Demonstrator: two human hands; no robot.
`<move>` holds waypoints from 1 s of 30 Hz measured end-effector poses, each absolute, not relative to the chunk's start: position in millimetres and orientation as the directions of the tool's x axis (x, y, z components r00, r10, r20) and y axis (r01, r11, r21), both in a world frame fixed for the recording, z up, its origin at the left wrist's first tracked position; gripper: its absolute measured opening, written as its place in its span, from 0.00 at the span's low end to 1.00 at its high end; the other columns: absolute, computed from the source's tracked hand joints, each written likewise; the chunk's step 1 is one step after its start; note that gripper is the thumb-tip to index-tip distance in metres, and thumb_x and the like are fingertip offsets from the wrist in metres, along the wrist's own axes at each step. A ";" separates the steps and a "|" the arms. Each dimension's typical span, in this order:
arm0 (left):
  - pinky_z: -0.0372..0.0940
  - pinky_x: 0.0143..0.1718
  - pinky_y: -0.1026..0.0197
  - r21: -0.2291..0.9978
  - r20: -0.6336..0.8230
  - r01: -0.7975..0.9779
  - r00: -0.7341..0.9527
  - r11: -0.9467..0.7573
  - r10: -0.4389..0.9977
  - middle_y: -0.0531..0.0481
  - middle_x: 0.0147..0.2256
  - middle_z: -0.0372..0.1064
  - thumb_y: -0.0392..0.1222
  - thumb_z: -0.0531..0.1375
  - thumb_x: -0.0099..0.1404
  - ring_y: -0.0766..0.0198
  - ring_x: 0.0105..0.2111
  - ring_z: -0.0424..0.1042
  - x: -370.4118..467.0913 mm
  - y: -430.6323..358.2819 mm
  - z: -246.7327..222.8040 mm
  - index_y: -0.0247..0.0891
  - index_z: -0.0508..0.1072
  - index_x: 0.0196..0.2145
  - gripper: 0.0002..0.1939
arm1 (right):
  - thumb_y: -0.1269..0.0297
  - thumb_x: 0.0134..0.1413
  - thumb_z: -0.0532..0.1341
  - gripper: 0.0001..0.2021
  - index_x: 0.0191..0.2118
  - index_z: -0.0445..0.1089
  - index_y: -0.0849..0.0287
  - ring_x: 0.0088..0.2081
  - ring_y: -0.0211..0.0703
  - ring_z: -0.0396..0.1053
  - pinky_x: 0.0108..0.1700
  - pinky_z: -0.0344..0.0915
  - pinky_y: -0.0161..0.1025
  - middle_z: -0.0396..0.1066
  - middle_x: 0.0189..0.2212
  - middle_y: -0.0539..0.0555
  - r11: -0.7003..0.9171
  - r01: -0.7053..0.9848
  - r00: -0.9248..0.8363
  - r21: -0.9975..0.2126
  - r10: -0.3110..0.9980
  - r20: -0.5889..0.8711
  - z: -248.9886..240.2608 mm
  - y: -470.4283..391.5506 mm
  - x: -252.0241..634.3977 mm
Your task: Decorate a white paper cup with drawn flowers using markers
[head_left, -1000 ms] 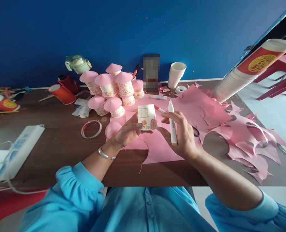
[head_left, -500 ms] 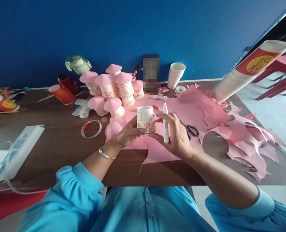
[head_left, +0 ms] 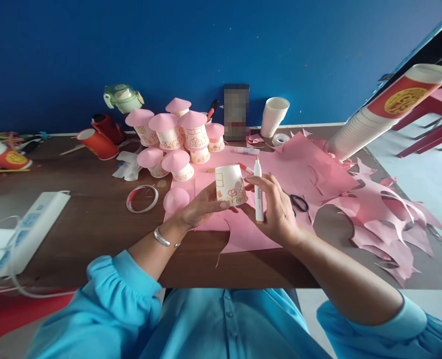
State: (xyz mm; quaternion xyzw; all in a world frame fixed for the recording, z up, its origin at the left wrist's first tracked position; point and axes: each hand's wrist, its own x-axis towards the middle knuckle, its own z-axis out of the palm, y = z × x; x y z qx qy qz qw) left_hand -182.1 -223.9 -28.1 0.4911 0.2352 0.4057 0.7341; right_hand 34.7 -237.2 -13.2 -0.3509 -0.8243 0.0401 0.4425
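My left hand (head_left: 202, 205) grips a white paper cup (head_left: 229, 180) from its left side and underneath. Drawn on the cup are a yellow window outline and orange-red flowers along its lower part. In my right hand (head_left: 276, 209) is a white marker pen (head_left: 258, 192), held upright with its orange-brown tip pointing up. Some right fingers touch or nearly touch the cup's right side. A pink paper cone (head_left: 176, 200) lies just left of my left hand. Behind it stand several decorated cups with pink cone roofs (head_left: 176, 160).
Pink paper sheets (head_left: 254, 239) spread under my hands, with cut scraps (head_left: 385, 224) at right. Scissors (head_left: 299, 203) lie right of my right hand. A tape roll (head_left: 142, 199), red cup (head_left: 98, 144), power strip (head_left: 32, 227) and stacked white cups (head_left: 275, 117) surround the work area.
The cup has tilted and turned slightly in my hands, its drawn side facing me more. The marker stays upright in my right hand. The whole view has shifted a little.
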 end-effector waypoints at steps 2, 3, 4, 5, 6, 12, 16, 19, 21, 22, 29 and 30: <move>0.72 0.51 0.45 0.904 0.052 -0.382 0.545 0.192 0.837 0.40 0.51 0.77 0.44 0.70 0.62 0.46 0.53 0.76 -181.5 -223.2 -28.5 0.41 0.76 0.54 0.22 | 0.64 0.64 0.66 0.26 0.64 0.59 0.55 0.51 0.55 0.75 0.48 0.77 0.50 0.73 0.49 0.61 0.748 0.544 -0.360 -0.380 0.617 0.700 -12.5 -237.9 34.0; 0.72 0.52 0.45 0.896 0.056 -0.400 0.534 0.193 0.844 0.41 0.51 0.77 0.44 0.69 0.63 0.47 0.54 0.76 -181.4 -222.9 -28.9 0.42 0.76 0.54 0.22 | 0.65 0.63 0.66 0.26 0.63 0.59 0.55 0.50 0.54 0.75 0.48 0.76 0.50 0.74 0.49 0.61 0.750 0.541 -0.356 -0.381 0.614 0.704 -11.8 -238.3 33.4; 0.71 0.52 0.45 0.887 0.059 -0.418 0.523 0.196 0.851 0.41 0.51 0.77 0.43 0.69 0.63 0.48 0.53 0.76 -181.3 -222.6 -29.4 0.42 0.76 0.55 0.22 | 0.66 0.63 0.67 0.26 0.63 0.60 0.56 0.49 0.53 0.75 0.48 0.76 0.49 0.74 0.48 0.61 0.752 0.537 -0.349 -0.383 0.611 0.711 -11.0 -238.6 32.9; 0.71 0.52 0.45 0.878 0.058 -0.435 0.512 0.200 0.857 0.42 0.51 0.78 0.43 0.69 0.64 0.49 0.52 0.76 -181.4 -222.4 -29.7 0.42 0.75 0.55 0.22 | 0.67 0.63 0.67 0.25 0.63 0.60 0.56 0.48 0.53 0.75 0.48 0.76 0.49 0.75 0.47 0.60 0.755 0.532 -0.344 -0.384 0.607 0.716 -10.2 -238.9 32.4; 0.71 0.53 0.45 0.870 0.053 -0.446 0.505 0.208 0.862 0.42 0.50 0.78 0.43 0.68 0.64 0.49 0.51 0.77 -181.4 -222.3 -29.8 0.42 0.75 0.55 0.22 | 0.67 0.64 0.66 0.25 0.62 0.61 0.56 0.47 0.52 0.76 0.47 0.76 0.49 0.75 0.47 0.60 0.759 0.526 -0.340 -0.385 0.602 0.722 -9.5 -239.1 32.1; 0.72 0.52 0.41 0.851 0.012 -0.450 0.531 0.270 0.847 0.41 0.45 0.80 0.44 0.69 0.61 0.47 0.47 0.79 -182.2 -223.2 -27.8 0.39 0.76 0.52 0.21 | 0.70 0.66 0.64 0.19 0.60 0.65 0.53 0.41 0.47 0.77 0.42 0.77 0.46 0.77 0.42 0.56 0.810 0.470 -0.355 -0.350 0.536 0.766 -9.2 -238.9 34.3; 0.72 0.51 0.42 0.856 0.003 -0.440 0.530 0.272 0.848 0.41 0.45 0.79 0.45 0.71 0.60 0.47 0.48 0.79 -183.1 -223.2 -28.3 0.39 0.76 0.53 0.24 | 0.72 0.66 0.63 0.19 0.59 0.65 0.53 0.41 0.47 0.77 0.40 0.76 0.45 0.77 0.42 0.56 0.815 0.466 -0.365 -0.345 0.532 0.764 -11.9 -238.7 36.3; 0.72 0.53 0.43 0.878 0.017 -0.419 0.511 0.232 0.859 0.41 0.46 0.79 0.46 0.71 0.61 0.48 0.48 0.78 -182.4 -222.5 -29.2 0.39 0.77 0.51 0.22 | 0.72 0.65 0.63 0.20 0.60 0.65 0.52 0.43 0.47 0.77 0.42 0.77 0.46 0.77 0.43 0.55 0.810 0.469 -0.363 -0.351 0.539 0.760 -13.3 -238.9 36.2; 0.71 0.54 0.43 0.898 0.051 -0.405 0.481 0.171 0.875 0.42 0.46 0.78 0.47 0.71 0.61 0.48 0.49 0.77 -181.3 -221.9 -29.5 0.39 0.77 0.51 0.22 | 0.72 0.65 0.64 0.20 0.60 0.64 0.53 0.44 0.48 0.77 0.43 0.77 0.46 0.77 0.43 0.56 0.808 0.476 -0.363 -0.346 0.539 0.760 -13.4 -238.8 35.7; 0.70 0.54 0.43 0.912 0.062 -0.387 0.463 0.139 0.884 0.43 0.47 0.78 0.47 0.71 0.60 0.49 0.50 0.76 -180.8 -221.7 -29.6 0.40 0.76 0.52 0.23 | 0.72 0.65 0.65 0.20 0.60 0.65 0.54 0.44 0.48 0.77 0.43 0.76 0.47 0.77 0.43 0.57 0.807 0.480 -0.364 -0.344 0.540 0.759 -13.1 -238.7 35.4; 0.66 0.56 0.44 0.963 0.055 -0.261 0.407 0.059 0.912 0.44 0.50 0.76 0.50 0.74 0.57 0.48 0.52 0.73 -181.1 -223.8 -31.8 0.44 0.74 0.54 0.29 | 0.72 0.65 0.64 0.19 0.58 0.65 0.54 0.43 0.49 0.78 0.42 0.76 0.45 0.77 0.42 0.57 0.815 0.466 -0.360 -0.346 0.531 0.767 -9.8 -237.7 34.4; 0.66 0.57 0.43 0.962 0.066 -0.268 0.414 0.052 0.908 0.44 0.51 0.76 0.51 0.73 0.59 0.47 0.54 0.73 -181.5 -224.1 -32.4 0.44 0.73 0.55 0.28 | 0.72 0.65 0.64 0.19 0.59 0.65 0.54 0.42 0.48 0.78 0.42 0.76 0.45 0.77 0.42 0.56 0.818 0.461 -0.361 -0.345 0.528 0.769 -9.3 -237.7 34.3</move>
